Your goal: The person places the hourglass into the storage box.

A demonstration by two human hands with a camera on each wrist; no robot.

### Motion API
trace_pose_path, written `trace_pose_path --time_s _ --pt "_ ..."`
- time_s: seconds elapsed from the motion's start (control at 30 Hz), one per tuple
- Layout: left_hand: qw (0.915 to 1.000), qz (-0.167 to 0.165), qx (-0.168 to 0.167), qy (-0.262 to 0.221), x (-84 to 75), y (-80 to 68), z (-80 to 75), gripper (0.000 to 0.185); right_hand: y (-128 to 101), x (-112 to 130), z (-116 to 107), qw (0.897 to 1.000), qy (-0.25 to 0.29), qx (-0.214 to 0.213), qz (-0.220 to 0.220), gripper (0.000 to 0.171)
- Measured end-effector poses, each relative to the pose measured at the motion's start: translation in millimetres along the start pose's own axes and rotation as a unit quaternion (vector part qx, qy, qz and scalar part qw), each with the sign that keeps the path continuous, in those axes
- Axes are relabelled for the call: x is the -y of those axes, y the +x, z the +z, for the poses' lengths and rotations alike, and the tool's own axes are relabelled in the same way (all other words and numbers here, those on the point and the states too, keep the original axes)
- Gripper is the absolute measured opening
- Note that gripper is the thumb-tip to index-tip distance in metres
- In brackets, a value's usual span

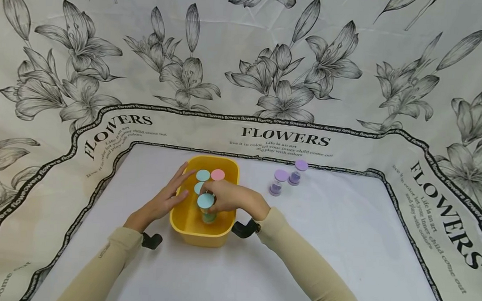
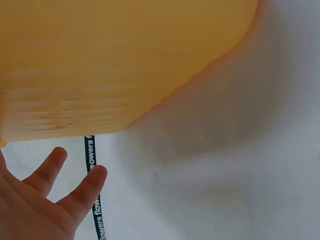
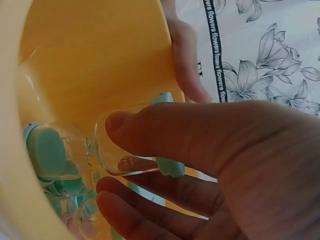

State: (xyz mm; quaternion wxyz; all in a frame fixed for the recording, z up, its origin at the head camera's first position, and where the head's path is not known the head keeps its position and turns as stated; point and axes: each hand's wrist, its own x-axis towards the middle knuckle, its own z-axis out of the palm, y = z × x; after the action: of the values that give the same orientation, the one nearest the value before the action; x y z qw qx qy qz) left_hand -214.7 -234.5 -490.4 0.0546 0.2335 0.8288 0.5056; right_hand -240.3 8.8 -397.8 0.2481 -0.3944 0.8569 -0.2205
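Observation:
My right hand (image 1: 236, 198) reaches over the yellow tub (image 1: 201, 240) and pinches a clear sand timer (image 1: 206, 200) with a pale blue end cap. In the right wrist view, the thumb and fingers lie on either side of the timer's clear tube (image 3: 132, 137), and green shows toward its other end. My left hand (image 1: 168, 199) is at the tub's left rim with its fingers extended; the left wrist view shows spread fingers near the tub's wall (image 2: 115, 60). Inside the tub, beyond my right hand, are timers with blue (image 1: 202, 175) and pink (image 1: 218, 174) caps.
Two purple-capped sand timers (image 1: 281, 175) (image 1: 301, 165) stand on the white table (image 1: 322, 245), right of the tub. A flower-printed cloth (image 1: 209, 135) rises behind the table and along its sides.

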Motion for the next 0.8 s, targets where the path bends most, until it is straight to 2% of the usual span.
trace_pose_path --time_s 0.33,0.8 --pt "0.9999 -0.003 -0.009 0.006 3.0 -3.1 6.9 0.063 12 -5 8 0.999 -0.03 0.033 0.001 0.039" --pt "0.9995 -0.002 -0.017 0.027 1.0 0.4 1.6 0.059 25 10 -12 0.996 -0.057 0.072 0.003 0.037"
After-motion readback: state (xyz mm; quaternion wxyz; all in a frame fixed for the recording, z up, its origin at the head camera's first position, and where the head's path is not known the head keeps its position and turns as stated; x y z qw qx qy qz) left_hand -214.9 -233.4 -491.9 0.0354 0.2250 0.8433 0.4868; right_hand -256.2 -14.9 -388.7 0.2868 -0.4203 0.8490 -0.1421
